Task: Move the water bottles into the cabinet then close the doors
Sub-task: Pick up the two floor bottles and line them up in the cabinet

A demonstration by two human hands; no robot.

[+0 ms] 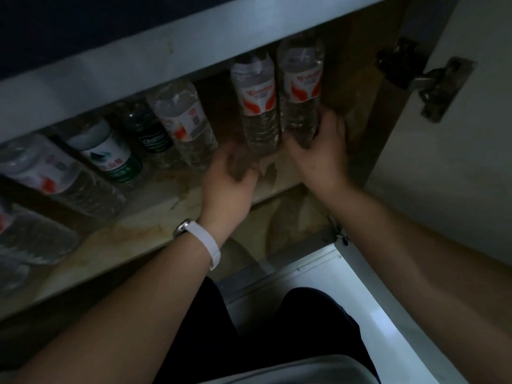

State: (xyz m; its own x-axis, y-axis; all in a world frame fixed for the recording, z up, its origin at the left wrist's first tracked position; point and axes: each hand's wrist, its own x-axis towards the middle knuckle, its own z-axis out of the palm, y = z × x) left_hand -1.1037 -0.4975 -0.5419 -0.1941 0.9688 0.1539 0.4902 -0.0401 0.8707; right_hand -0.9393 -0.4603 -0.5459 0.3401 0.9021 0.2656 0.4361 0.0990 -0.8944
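The base of the right bottle [302, 79] is being gripped by the curled fingers of the right hand [318, 151]. The left bottle [256, 106] is being held by the left hand [232, 176], its blurred fingers seemingly wrapped round the base. Both are being set at the right end of the cabinet shelf [155, 217]. Other bottles [182, 115] are already being kept along the shelf's left. The door [457, 176], beyond the shelf's right end, is being left open, so closing is judged outstanding.

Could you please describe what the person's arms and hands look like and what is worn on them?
Both forearms are bare, no sleeves showing. The left hand and right hand are ungloved. A watch with white strap and silvery case circles the left wrist.
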